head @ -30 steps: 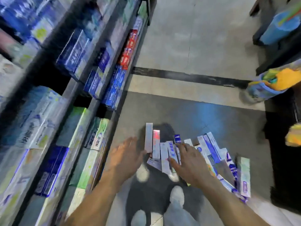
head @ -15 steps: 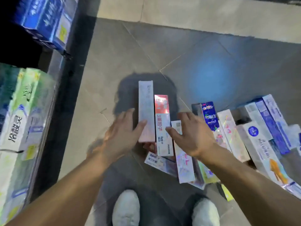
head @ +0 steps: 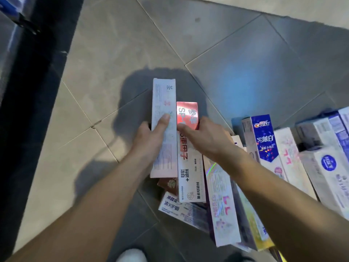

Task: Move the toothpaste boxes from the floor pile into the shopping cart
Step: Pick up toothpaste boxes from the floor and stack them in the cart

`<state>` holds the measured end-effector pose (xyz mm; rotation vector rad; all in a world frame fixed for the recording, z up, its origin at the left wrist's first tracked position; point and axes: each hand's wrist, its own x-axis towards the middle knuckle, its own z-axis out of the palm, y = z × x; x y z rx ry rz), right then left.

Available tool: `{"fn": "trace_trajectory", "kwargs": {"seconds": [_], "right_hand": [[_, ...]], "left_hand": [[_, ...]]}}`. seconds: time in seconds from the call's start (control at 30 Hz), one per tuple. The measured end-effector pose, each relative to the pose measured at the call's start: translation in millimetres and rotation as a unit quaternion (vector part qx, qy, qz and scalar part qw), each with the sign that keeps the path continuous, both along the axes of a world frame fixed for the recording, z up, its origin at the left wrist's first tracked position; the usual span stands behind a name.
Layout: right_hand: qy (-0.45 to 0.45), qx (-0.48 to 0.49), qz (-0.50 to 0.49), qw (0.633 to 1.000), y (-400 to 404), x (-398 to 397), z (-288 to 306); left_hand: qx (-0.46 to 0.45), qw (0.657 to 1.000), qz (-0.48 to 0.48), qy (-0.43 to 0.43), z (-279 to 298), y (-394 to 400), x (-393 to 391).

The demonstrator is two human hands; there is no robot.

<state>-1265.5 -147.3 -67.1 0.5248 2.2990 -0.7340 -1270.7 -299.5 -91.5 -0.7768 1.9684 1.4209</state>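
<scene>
Head view: left hand (head: 149, 140) now closed around pale pink toothpaste box (head: 164, 127), thumb on top, no longer merely reaching; right hand (head: 205, 140) pinching red-topped toothpaste box (head: 188, 150) just right of it. Both boxes still on floor pile (head: 264, 167); shopping cart unseen, lift apparently imminent.

The floor (head: 117, 59) is laid with large grey-beige tiles whose thin grout lines run diagonally across the view. A soft blue glow (head: 245, 82) lies on the tiles right of centre. A rounded dark shadow (head: 136, 95) falls on the tiles near the middle, and a second patch of shadow (head: 90, 178) sits lower and to the left of it. Along the left edge runs the dark base of a shelving unit (head: 28, 91), with a blurred blue shape at the top left corner. At the bottom edge, a white shoe (head: 132, 256) shows its toe.
</scene>
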Motion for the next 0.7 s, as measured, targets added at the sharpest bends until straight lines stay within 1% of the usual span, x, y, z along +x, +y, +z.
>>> {"fn": "trace_trajectory", "kwargs": {"seconds": [0.1, 0.17, 0.2, 0.27, 0.3, 0.4, 0.47, 0.53, 0.63, 0.7], "right_hand": [[0.038, -0.087, -0.062, 0.994, 5, 3, 7], [0.092, -0.141, -0.102, 0.981, 5, 6, 10], [0.114, -0.163, -0.118, 0.973, 2, 9, 26], [0.152, -0.196, -0.15, 0.957, -2, 10, 36], [0.164, -0.221, -0.18, 0.945, 0, 11, 59], [0.151, -0.307, -0.241, 0.908, 4, 18, 108], [0.15, -0.355, -0.278, 0.88, 11, 23, 151], [0.153, -0.394, -0.316, 0.849, 16, 27, 204], [0.127, -0.457, -0.364, 0.801, 22, 39, 286], [0.11, -0.481, -0.383, 0.781, 26, 51, 341]], "left_hand": [[-0.013, 1.0, 0.013, 0.009, 8, -3, 6], [-0.013, 1.0, 0.013, 0.007, 13, -6, 8], [-0.016, 1.0, 0.004, 0.011, 27, -10, 10], [-0.007, 1.0, 0.002, 0.019, 40, -10, 14], [-0.002, 1.0, 0.0, 0.021, 67, -11, 14], [0.051, 0.998, 0.007, 0.033, 120, -6, 17], [0.059, 0.997, -0.002, 0.055, 168, 0, 17], [0.054, 0.996, -0.017, 0.075, 225, 5, 19], [0.073, 0.993, -0.035, 0.081, 318, 11, 28], [0.079, 0.991, -0.045, 0.094, 383, 14, 37]]}}
